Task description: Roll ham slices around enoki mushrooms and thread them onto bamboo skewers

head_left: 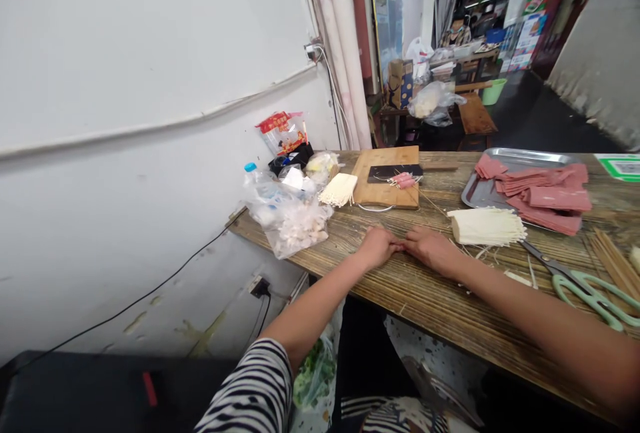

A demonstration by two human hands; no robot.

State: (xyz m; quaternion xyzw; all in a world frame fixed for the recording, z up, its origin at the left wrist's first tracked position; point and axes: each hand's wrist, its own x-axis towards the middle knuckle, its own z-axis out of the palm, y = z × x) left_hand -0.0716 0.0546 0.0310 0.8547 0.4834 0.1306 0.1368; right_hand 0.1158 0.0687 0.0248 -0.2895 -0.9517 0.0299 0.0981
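Note:
At the near edge of the wooden table (350, 223), my left hand (379, 247) and my right hand (431, 249) meet fingertip to fingertip. Both are closed in a pinch; whatever lies between the fingers is hidden. Just beyond them is a cutting board (385, 197) with a cleaver (385, 173) flat on it. Several pink meat rolls with enoki inside (403, 181) rest on the blade. A bundle of enoki mushrooms (487, 226) lies right of my right hand, a smaller enoki bunch (339, 189) left of the board. Pink meat slices (557, 196) fill a metal tray (520, 155).
Green-handled scissors (590, 289) and wooden skewers (613, 259) lie at the right. Plastic bags (295, 219) and a red package (283, 131) crowd the left end by the wall. Below the table is a bag of greens (315, 373). A person (456, 33) is far back.

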